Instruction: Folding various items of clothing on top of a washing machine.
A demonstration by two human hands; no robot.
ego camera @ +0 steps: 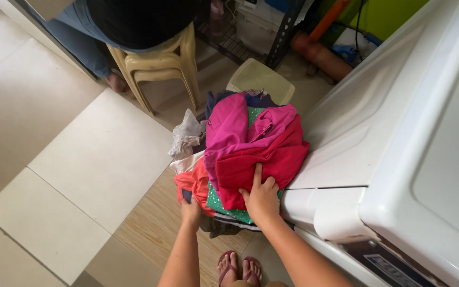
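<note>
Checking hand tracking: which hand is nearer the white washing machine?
Right. The right hand presses on the red garment beside the washing machine. The left hand grips the clothes pile's far side, under the orange cloth.

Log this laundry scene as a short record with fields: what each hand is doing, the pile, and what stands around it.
left hand: under the near edge of the clothes pile, gripping the orange garment
right hand: laid flat on top, pressing the red garment
clothes pile: mixed garments heaped together, magenta piece uppermost, green dotted cloth near the bottom
washing machine: white, directly right of the pile
plastic stool: beige, behind the pile, another person seated on it
floor: pale tiles
feet: in sandals
</note>
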